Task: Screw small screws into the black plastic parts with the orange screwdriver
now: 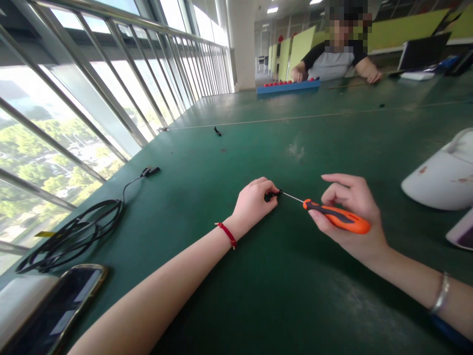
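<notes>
My left hand point(256, 199), with a red cord at the wrist, rests low over the green table. Its thumb and fingers pinch a small black part point(272, 195), mostly hidden, whose kind I cannot make out. An orange and dark grey screwdriver point(342, 218) lies along my right hand point(358, 212), its handle against the thumb and palm. The index finger is raised off the handle. The thin metal shaft points left, its tip meeting the black part at my left fingertips.
The green table point(207, 276) carries a coiled black cable point(99, 224), a phone point(61, 308) at lower left, and a small black piece point(218, 131). White objects point(439, 172) stand at right. Across the table a person point(328, 64) sits by a blue tray point(288, 88). A metal railing point(148, 64) runs along the left.
</notes>
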Available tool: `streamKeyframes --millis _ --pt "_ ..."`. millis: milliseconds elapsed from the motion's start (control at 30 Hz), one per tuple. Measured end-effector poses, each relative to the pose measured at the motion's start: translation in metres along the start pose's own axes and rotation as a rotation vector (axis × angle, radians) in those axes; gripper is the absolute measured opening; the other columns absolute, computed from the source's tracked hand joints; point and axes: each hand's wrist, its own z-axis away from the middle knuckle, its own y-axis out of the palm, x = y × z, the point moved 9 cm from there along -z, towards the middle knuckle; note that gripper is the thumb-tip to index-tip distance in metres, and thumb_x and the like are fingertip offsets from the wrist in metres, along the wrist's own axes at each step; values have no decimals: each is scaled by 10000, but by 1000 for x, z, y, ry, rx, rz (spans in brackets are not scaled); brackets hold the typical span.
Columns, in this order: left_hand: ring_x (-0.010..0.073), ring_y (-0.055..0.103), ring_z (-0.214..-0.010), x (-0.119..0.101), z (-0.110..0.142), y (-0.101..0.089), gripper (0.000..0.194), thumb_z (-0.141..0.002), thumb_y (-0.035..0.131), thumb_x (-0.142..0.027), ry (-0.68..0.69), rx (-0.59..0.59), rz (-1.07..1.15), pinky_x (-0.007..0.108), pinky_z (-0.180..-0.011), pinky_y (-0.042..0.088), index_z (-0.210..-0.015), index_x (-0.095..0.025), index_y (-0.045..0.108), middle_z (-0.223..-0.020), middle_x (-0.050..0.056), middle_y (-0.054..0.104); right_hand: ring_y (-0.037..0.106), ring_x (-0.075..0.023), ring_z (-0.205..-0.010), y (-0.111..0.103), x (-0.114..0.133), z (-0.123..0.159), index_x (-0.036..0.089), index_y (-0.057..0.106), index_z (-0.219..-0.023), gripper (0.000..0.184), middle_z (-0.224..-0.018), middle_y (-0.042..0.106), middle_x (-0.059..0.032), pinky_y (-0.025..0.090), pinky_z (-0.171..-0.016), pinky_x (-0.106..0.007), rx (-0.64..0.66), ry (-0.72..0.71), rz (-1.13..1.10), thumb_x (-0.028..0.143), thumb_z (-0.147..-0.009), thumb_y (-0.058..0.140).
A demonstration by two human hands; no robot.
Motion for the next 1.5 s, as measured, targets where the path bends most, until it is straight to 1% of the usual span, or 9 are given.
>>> streamKeyframes --millis 200,433,533,767,967,1033,1200,1267,1500 --pt "145 598 -801 0 -1 -1 109 -742 566 -131 5 -7 2 265 -718 503 -816 -170 634 -885 18 644 553 -96 -475 3 8 3 230 551 -892 141 -580 582 46 436 -455 -226 57 -18 92 223 -770 621" --pt "148 595 -802 0 -1 -1 101 -738 563 -134 7 -10 4 266 -713 497 -805 -169 630 -885 18 644 575 -151 -661 -9 8 2 245 511 -1051 367 -745 548 -4 507 -596 -306 -123 -104 44 152 -719 634" --pt "148 596 -803 -1 0 0 101 -739 564 -135 3 -5 8 267 -715 498 -805 -170 631 -886 19 644 538 -139 -602 -7 2 1 239 457 -1148 482 -703 509 16 485 -548 -298 -74 -53 -3 174 -711 650" --pt "148 598 -803 1 -1 0 107 -749 563 -143 3 -9 4 267 -711 501 -822 -172 635 -886 18 645 539 -101 -475 3 11 3 233 550 -856 113 -568 560 46 430 -463 -240 61 -41 100 212 -764 614" --pt "149 601 -804 0 0 -1 100 -740 565 -136 -6 -5 3 268 -711 501 -804 -172 634 -888 18 646 591 -148 -715 -12 4 3 242 488 -1118 469 -863 561 -21 529 -658 -315 -144 -96 -22 165 -688 661" --pt "148 600 -803 -1 0 -1 103 -739 565 -133 -2 -5 9 267 -710 501 -805 -171 633 -889 18 646 582 -153 -721 -10 0 2 234 453 -1164 549 -885 546 -28 528 -648 -324 -124 -83 -60 169 -668 678" --pt "148 599 -805 -1 -1 -1 103 -745 565 -140 1 -2 3 269 -719 503 -813 -172 636 -893 19 645 518 -102 -482 -1 7 2 228 531 -963 242 -566 528 54 452 -509 -265 19 -43 88 209 -745 636" --pt "149 601 -807 0 -1 0 103 -744 567 -139 -4 2 2 269 -720 504 -812 -173 636 -891 19 645 524 -93 -466 2 10 3 232 544 -890 147 -562 555 53 448 -503 -255 47 -49 121 212 -766 619" --pt "149 600 -812 0 -1 0 97 -742 564 -134 -4 -2 9 268 -723 504 -801 -174 628 -895 16 644 592 -167 -727 -11 1 3 239 482 -1120 469 -811 548 -15 525 -649 -327 -142 -63 19 175 -693 663"
